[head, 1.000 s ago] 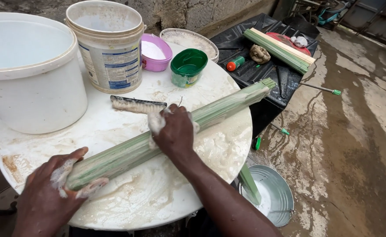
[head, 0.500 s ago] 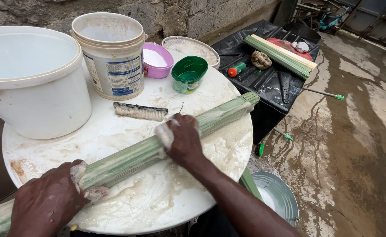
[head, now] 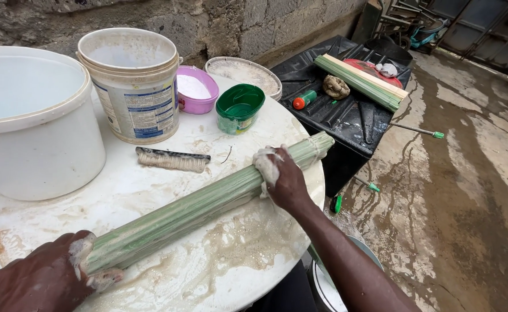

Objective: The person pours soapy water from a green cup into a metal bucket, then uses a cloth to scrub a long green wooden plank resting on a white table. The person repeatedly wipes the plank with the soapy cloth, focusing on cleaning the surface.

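Two hands on our long green bundle of thin sticks (head: pixel 208 202), lying 8-to-2 o'clock across the round white table (head: pixel 150 190): left hand (head: pixel 46 277) clenched on its end, right hand (head: pixel 283 179) clamps soapy rag (head: pixel 265 164). Mid-scrub; next stroke likely needs firm anchoring.

Soft even daylight, faint shadows, sharp pic, slight wide-angle edge distortion

A rough grey block wall (head: pixel 236 23) ran along twelve o'clock. The round white table (head: pixel 150 190), soiled with brownish suds, filled the lower left. At three o'clock lay a wet, stained concrete floor (head: pixel 468 190). A black stand (head: pixel 346 115) sat at one o'clock. Daylight was flat and even.
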